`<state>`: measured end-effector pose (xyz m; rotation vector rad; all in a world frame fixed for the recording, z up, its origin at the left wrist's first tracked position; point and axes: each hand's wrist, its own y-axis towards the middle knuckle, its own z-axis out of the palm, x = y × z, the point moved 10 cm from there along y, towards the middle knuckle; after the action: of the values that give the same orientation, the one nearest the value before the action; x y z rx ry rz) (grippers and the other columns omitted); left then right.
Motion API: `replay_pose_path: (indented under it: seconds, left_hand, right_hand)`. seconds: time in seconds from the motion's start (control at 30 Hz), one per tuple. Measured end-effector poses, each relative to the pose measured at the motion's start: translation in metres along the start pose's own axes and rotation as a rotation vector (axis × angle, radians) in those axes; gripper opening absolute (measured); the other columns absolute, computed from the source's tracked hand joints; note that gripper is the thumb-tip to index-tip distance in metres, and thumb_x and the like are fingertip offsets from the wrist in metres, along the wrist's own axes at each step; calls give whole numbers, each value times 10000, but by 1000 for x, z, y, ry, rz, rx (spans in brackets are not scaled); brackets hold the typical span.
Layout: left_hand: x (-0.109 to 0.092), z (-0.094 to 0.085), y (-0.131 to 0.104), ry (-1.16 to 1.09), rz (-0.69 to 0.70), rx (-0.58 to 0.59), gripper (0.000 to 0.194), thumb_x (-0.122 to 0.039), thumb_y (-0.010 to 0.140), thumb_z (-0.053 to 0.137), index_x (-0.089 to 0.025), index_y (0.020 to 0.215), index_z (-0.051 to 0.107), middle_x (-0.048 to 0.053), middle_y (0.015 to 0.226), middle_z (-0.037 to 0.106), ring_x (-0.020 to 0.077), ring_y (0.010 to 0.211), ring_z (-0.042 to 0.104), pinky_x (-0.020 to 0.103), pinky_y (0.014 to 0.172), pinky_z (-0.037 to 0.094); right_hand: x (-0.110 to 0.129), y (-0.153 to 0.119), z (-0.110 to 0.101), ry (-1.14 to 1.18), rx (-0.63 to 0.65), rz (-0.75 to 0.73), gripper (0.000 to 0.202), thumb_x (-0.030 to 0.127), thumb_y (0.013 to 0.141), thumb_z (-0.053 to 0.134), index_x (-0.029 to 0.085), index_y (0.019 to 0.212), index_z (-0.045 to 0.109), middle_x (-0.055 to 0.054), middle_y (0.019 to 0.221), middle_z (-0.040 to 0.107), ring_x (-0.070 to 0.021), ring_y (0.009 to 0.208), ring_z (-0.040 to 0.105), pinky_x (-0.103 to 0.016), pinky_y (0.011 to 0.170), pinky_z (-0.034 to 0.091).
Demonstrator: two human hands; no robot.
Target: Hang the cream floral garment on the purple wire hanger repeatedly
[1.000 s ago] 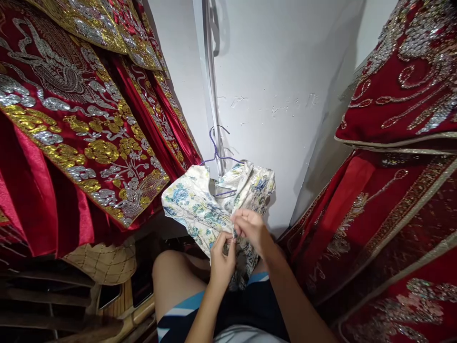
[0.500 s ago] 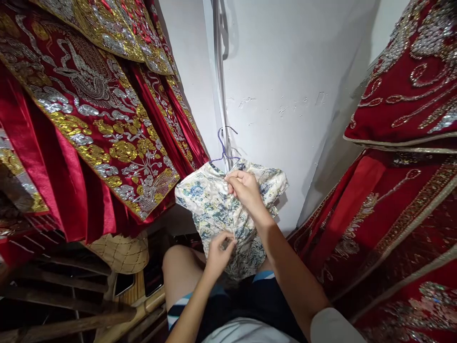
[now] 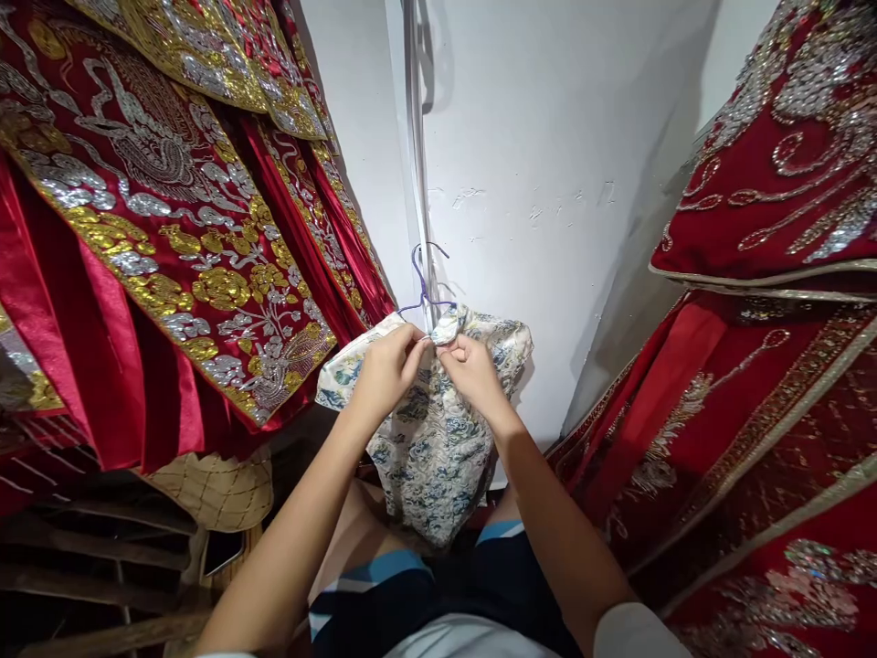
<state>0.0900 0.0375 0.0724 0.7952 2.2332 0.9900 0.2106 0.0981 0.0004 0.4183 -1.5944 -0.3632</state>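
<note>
A short-sleeved floral garment (image 3: 428, 457) in white, blue and yellow hangs on a thin purple hanger (image 3: 423, 285) in front of me. My left hand (image 3: 392, 366) pinches the left side of its collar opening. On the other side of the opening, my right hand (image 3: 471, 367) pinches the collar edge. The fingertips of both hands are close together at the neckline, just below the hanger. Whatever small part lies between them is too small to make out.
Red robes with gold and silver embroidery (image 3: 223, 288) hang at the left, and beaded red garments (image 3: 767, 219) at the right. Behind is a white wall (image 3: 527, 119) with a vertical pole. A wooden slatted chair (image 3: 102, 548) and a quilted tan item (image 3: 219, 489) are lower left.
My left hand has moved up from the garment's lower front to the collar, beside my right hand. The garment's front now hangs more freely, and the view has shifted slightly.
</note>
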Motion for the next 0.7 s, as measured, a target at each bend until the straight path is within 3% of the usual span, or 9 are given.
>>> replay_pose_path:
  seconds: [0.07,0.13,0.23,0.33,0.4,0.5,0.63,0.7]
  left_hand:
    - [2,-18,0,26,-17,-83,141,-264,959,573,-178,871,642,2,792,665,144,719,584,280,705,430]
    - [19,-50,-6,-24,-122,-268,135,-284,932,625,-173,864,659,-4,823,672,146,779,590,296,770,435]
    - [69,-94,-36,-209,-332,-578,157,-303,920,652,-154,871,644,-26,803,627,125,773,567,295,759,432]
    - [127,-107,-90,-496,-565,-862,131,-244,931,617,-172,823,598,-52,709,556,97,674,502,281,702,410]
    - [155,-92,-126,-656,-699,-945,204,-254,937,581,-189,750,534,-57,643,495,92,603,453,275,640,394]
    - [172,-55,-167,-781,-845,-933,278,-342,900,590,-195,710,450,-65,593,447,85,522,419,260,558,376]
    - [174,4,-210,-920,-1040,-875,320,-389,799,660,-193,692,431,-68,563,449,92,514,488,274,607,462]
    - [169,25,-223,-957,-1102,-867,288,-354,767,678,-189,700,451,-62,578,482,94,539,522,284,660,491]
  right_hand:
    - [-21,-1,2,-33,-11,33,131,300,769,593,210,691,537,71,508,459,-95,438,344,-240,455,214]
    - [-41,-8,5,-23,-3,72,139,292,743,589,208,652,526,69,503,447,-95,447,347,-240,463,214]
    - [-62,-29,13,71,49,132,164,298,738,586,211,629,500,81,487,411,-86,443,320,-236,465,201]
    - [-70,-58,26,183,149,172,143,287,750,597,205,660,521,83,496,423,-84,453,331,-230,472,215]
    - [-74,-77,33,247,201,203,123,269,751,598,203,669,535,73,509,453,-88,464,364,-229,479,239]
    - [-78,-98,36,318,219,249,113,243,749,584,205,652,540,66,488,474,-94,455,387,-235,486,263]
    - [-76,-111,30,414,254,258,109,229,769,574,202,663,569,71,447,450,-94,434,351,-245,492,247]
    - [-77,-114,22,456,259,272,112,218,768,566,201,658,571,71,439,435,-94,432,328,-247,490,222]
